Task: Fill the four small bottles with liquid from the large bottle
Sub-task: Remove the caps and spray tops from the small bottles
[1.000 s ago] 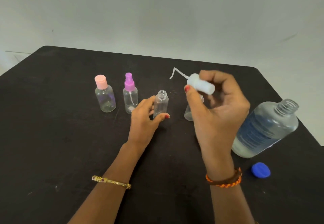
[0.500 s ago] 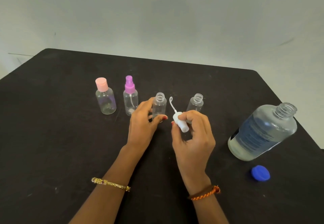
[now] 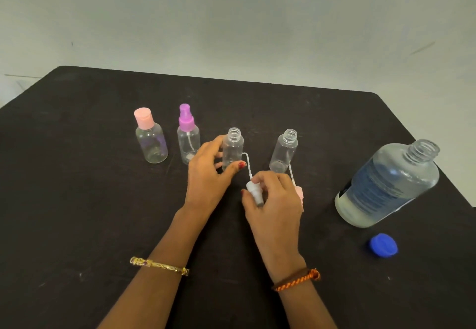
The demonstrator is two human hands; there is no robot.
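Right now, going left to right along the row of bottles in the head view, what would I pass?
Pink-capped bottle → purple spray bottle → open small bottle held by the left hand → second open small bottle → large bottle, uncapped and standing farthest right.

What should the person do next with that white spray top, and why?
Probably set the white spray top down on the table and let go. The right hand holds it low, beside another removed top, while the left hand grips an uncapped small bottle. The large bottle stands open.
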